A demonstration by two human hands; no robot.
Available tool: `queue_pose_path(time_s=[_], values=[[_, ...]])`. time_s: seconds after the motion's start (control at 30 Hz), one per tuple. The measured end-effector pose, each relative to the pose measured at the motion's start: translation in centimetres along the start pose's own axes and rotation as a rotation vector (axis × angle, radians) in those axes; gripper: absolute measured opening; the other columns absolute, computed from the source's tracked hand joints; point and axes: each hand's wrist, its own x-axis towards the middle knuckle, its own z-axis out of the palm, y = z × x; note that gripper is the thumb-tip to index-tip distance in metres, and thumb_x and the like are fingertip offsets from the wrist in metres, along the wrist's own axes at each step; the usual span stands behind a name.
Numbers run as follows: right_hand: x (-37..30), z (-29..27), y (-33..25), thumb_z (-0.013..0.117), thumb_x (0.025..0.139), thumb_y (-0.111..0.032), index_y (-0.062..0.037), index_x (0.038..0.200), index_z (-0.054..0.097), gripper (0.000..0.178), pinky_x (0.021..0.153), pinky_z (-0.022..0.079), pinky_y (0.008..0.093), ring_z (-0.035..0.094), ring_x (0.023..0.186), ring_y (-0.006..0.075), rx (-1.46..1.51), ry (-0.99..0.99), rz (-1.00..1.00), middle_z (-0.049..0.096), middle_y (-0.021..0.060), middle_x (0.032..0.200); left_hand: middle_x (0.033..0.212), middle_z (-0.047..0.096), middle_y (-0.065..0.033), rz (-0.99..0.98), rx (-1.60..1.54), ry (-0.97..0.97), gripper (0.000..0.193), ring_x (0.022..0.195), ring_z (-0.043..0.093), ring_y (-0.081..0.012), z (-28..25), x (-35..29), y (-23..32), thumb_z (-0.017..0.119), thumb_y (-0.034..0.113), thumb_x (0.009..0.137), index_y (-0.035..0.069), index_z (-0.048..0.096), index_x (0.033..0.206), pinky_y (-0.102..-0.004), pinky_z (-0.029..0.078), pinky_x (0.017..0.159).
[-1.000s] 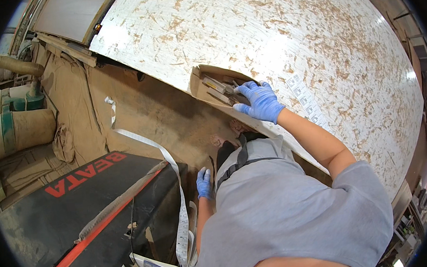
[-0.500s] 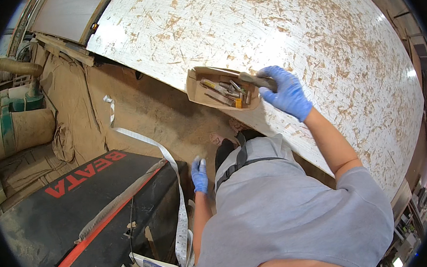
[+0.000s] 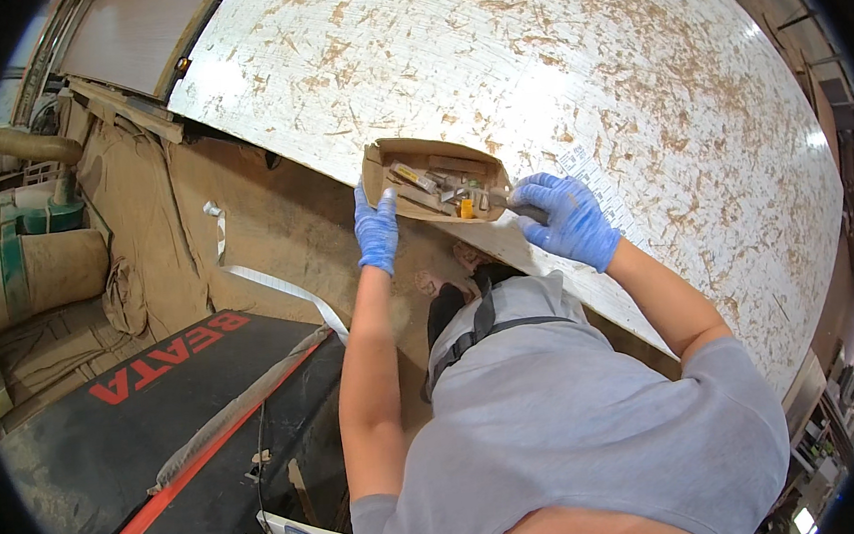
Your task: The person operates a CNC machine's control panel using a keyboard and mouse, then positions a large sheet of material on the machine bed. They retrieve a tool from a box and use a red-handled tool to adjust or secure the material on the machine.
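Note:
A small open cardboard box [image 3: 443,152] stands at the near edge of the white tabletop. Inside lie several small metal pieces, some worn strips and a yellow piece [image 3: 467,208]. My left hand [image 3: 377,226], in a blue glove, grips the box's left end, thumb over the rim. At the opposite end my right hand [image 3: 566,218], gloved the same way, is closed around a dark, worn, elongated object [image 3: 531,215]. Its tip meets the box's right end; I cannot make out its kind.
Brown shavings are scattered over the white tabletop [image 3: 655,98]. A printed label [image 3: 588,176] shows beyond my right hand. To the left are a black case [image 3: 206,385] with a red stripe, a white measuring tape [image 3: 278,283] hanging past it, and dusty ducts [image 3: 45,262].
My left hand has risen from beside my body to take hold of the box's left end. My right hand has lowered the dark object to the box's right end.

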Motion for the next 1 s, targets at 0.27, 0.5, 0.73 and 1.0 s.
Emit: queue_pose_path(time_s=[0.27, 0.5, 0.73, 1.0], values=[[0.1, -0.7, -0.8, 0.066, 0.074, -0.014, -0.0058, 0.095, 0.068, 0.023, 0.075, 0.054, 0.0360, 0.066, 0.081, 0.0305, 0.113, 0.041, 0.043, 0.066, 0.0136, 0.093, 0.129, 0.052, -0.0145, -0.020, -0.087, 0.065, 0.055, 0.111, 0.052, -0.0181, 0.7, -2.9, -1.5, 0.052, 0.003, 0.091, 0.003, 0.033, 0.142, -0.0294, 0.041, 0.096], [1.3, 3.0, -0.1, 0.065, 0.073, -0.013, -0.0114, 0.096, 0.066, 0.023, 0.068, 0.051, 0.0375, 0.064, 0.077, 0.0270, -0.075, 0.088, -0.107, 0.066, 0.0077, 0.096, 0.124, 0.056, -0.0136, 0.017, -0.053, 0.100, 0.057, 0.106, 0.055, -0.0185, 1.0, -3.9, -1.2, 0.054, 0.007, 0.091, 0.006, 0.031, 0.143, -0.0303, 0.044, 0.093], [2.2, 0.8, -0.1, 0.064, 0.073, -0.011, -0.0065, 0.091, 0.067, 0.019, 0.069, 0.053, 0.0352, 0.066, 0.074, 0.0276, 0.003, 0.194, -0.005, 0.067, 0.0104, 0.087, 0.125, 0.056, -0.0151, -0.016, 0.040, 0.091, 0.056, 0.107, 0.056, -0.0201, 0.9, -4.1, 0.2, 0.053, 0.008, 0.092, 0.007, 0.031, 0.143, -0.0312, 0.044, 0.093], [1.5, 2.0, -0.9, 0.064, 0.074, -0.009, -0.0047, 0.093, 0.068, 0.020, 0.072, 0.054, 0.0346, 0.067, 0.076, 0.0277, 0.161, 0.138, 0.026, 0.067, 0.0124, 0.087, 0.125, 0.056, -0.0164, 0.057, 0.058, 0.114, 0.056, 0.108, 0.057, -0.0229, 0.9, -3.6, -1.9, 0.054, 0.013, 0.091, 0.007, 0.032, 0.143, -0.0327, 0.043, 0.094]])
